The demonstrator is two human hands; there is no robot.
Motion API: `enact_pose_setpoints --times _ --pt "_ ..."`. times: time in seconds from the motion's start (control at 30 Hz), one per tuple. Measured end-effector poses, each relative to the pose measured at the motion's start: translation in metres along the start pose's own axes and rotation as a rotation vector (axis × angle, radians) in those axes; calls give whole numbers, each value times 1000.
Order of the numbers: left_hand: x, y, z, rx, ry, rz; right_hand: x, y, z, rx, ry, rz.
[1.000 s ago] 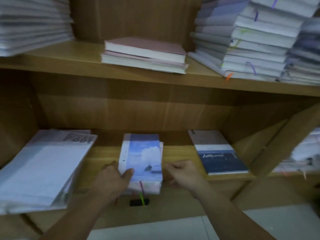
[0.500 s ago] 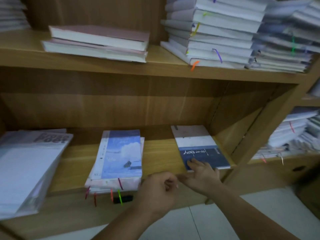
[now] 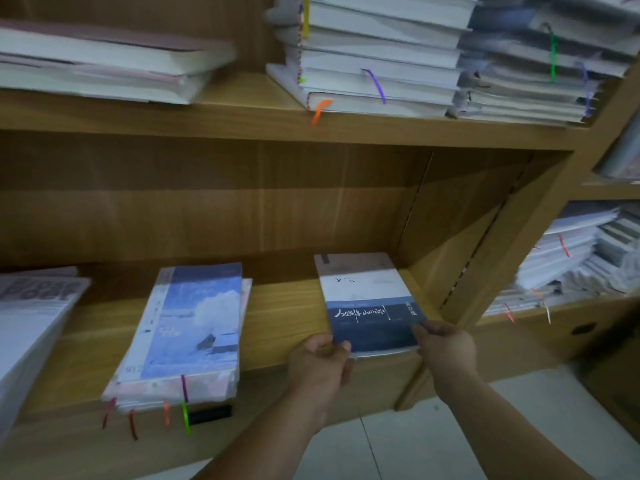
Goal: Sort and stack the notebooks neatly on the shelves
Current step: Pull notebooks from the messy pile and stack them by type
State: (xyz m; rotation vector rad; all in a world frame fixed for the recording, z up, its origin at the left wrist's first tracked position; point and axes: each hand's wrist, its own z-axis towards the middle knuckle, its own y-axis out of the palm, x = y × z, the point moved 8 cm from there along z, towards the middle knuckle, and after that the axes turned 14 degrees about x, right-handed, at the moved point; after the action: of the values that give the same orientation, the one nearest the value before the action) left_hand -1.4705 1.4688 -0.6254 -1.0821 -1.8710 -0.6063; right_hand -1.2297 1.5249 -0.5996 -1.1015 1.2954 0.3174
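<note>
A person's left hand [image 3: 320, 362] and right hand [image 3: 446, 348] each pinch a front corner of a navy-and-white notebook [image 3: 370, 303], thumbs on the cover and fingers curled beneath. It lies flat at the right end of the lower shelf [image 3: 284, 317], close to the side panel, with its near edge overhanging the shelf front.

The sorting looks partly done. The sky-blue stack [image 3: 194, 323] in the middle of the same shelf sits roughly squared but skewed to the shelf edge, with its ribbon bookmarks dangling over the front. The wrapped white pile [image 3: 31, 317] at far left leans out past the edge. The jumbled piles [image 3: 568, 258] in the neighbouring bay appear untouched.

By count, the lower shelf holds three groups: the white pile, the sky-blue stack and the notebook in hand. The upper shelf [image 3: 242, 119] shows three more: a pink-covered stack [image 3: 104, 60] and two tall white stacks [image 3: 374, 64]. About five ribbons hang from the sky-blue stack. Blur prevents counting individual notebooks.
</note>
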Motion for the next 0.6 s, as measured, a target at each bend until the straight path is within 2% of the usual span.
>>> enact_pose_setpoints --times 0.1,0.2,0.27,0.33,0.43,0.5,0.6 --pt "9 -2 8 43 -7 5 6 -12 7 23 136 109" --pt "10 6 3 -95 -54 119 10 -16 0 -156 236 70" --pt "10 7 -6 -160 -28 166 13 -21 -10 -283 243 -36" --pt "9 4 -15 -226 13 159 18 -23 -19 -355 261 -37" --pt "14 -11 -26 -200 29 86 24 -24 -35 -441 345 62" --pt "24 -24 -36 -181 68 37 8 -26 -44 -475 309 143" --pt "48 -56 -56 -166 158 -47 -36 -34 -70 -464 125 202"
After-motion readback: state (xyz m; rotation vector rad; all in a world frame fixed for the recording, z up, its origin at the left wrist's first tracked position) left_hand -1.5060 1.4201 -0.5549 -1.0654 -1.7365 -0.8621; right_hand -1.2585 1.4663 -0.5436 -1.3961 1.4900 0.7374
